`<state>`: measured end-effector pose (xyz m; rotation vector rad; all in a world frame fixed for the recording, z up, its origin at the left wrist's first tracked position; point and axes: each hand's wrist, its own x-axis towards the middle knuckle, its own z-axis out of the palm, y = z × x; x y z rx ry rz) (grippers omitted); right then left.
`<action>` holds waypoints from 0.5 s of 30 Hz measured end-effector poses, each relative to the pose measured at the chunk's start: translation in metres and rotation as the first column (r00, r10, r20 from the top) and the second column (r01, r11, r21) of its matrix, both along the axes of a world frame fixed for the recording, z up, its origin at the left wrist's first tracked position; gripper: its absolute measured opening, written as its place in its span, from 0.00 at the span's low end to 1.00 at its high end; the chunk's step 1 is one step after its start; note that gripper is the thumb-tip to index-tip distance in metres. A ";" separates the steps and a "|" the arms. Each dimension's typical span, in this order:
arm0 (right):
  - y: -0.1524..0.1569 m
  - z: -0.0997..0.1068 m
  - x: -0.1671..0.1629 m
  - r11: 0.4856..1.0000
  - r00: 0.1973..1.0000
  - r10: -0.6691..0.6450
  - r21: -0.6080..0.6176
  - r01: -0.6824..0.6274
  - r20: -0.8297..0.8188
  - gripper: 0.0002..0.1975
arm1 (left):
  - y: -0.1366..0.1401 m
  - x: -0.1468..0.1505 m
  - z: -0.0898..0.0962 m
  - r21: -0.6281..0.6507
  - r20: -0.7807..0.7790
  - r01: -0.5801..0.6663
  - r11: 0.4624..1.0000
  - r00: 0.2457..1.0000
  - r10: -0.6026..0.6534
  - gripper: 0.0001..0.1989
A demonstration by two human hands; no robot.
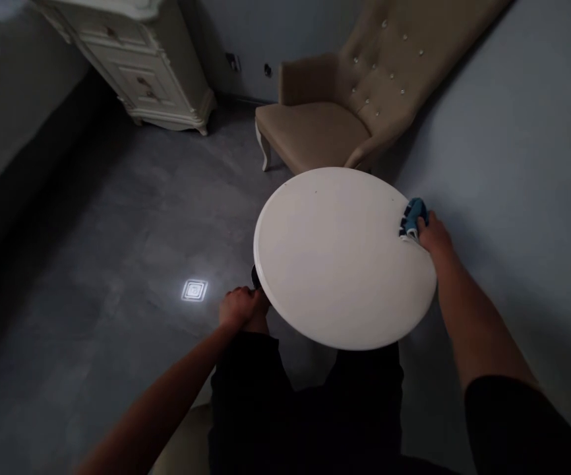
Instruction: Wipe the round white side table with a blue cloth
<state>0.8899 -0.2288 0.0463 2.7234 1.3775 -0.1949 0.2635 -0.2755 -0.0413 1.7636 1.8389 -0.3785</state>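
A round white tabletop (pixel 339 257) stands in front of my knees, with a few tiny dark specks near its far side. At its right edge, my right hand (pixel 434 234) is closed on a bunched blue cloth (pixel 415 214) with dark and white stripes, which touches the tabletop. My left hand (pixel 239 307) rests by my left knee, left of the table. Its fingers are curled, and what they grip, if anything, is hidden. Just beyond them a small black object (pixel 254 277) shows partly behind the table's rim; its kind is unclear.
A tan tufted armchair (pixel 315 132) stands right behind the table. To the left are a cream chest of drawers (pixel 147 86) and a bed (pixel 8 112). A bright square light pattern (pixel 194 290) shows on the grey floor (pixel 117 237). A wall (pixel 523 165) runs along the right.
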 end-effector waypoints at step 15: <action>0.236 -0.010 -0.317 0.815 0.805 0.577 0.161 -0.556 -0.138 0.32 | 0.006 -0.006 0.000 -0.031 -0.021 -0.060 0.998 0.998 0.059 0.32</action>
